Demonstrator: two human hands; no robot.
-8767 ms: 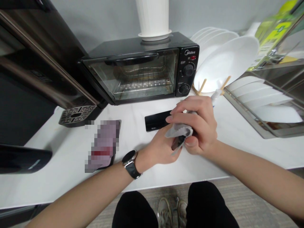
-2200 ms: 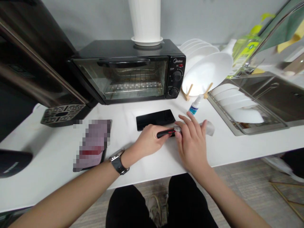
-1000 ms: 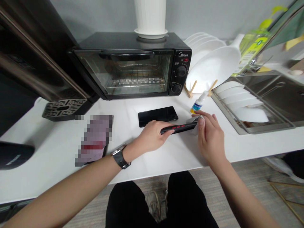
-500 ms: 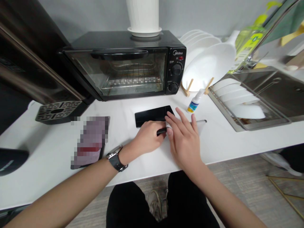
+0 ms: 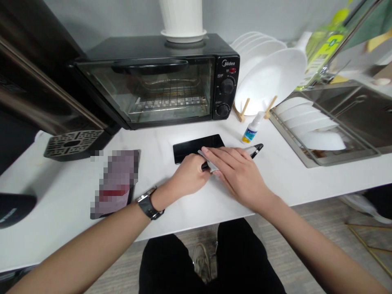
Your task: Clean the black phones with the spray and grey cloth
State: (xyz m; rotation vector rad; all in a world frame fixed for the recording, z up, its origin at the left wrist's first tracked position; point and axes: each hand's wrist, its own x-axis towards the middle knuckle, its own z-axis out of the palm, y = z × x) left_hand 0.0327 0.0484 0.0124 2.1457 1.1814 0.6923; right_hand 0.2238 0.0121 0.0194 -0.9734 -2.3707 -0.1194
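Note:
My left hand [image 5: 191,174] is closed round one end of a slim, black-edged object [image 5: 258,150], whose kind I cannot make out. Its dark far end sticks out past my right hand, and its middle is hidden. Fingers together, my right hand [image 5: 240,167] lies over the object and presses a thin, light grey cloth [image 5: 211,165] against it. Just behind both hands, a black phone [image 5: 196,146] lies flat on the white counter [image 5: 190,208]. A small spray bottle [image 5: 252,130] with a blue and yellow label stands upright beyond my right hand.
At the back stands a black toaster oven [image 5: 165,90] with a white pot [image 5: 182,18] on top. A blurred-out flat item [image 5: 118,179] lies left. White plates [image 5: 269,83] stand in a wooden rack beside the sink [image 5: 364,110].
My right hand has turned and its spread fingers have come together over the object, sliding left with the cloth. The object's far end has tilted up. My left hand keeps its grip.

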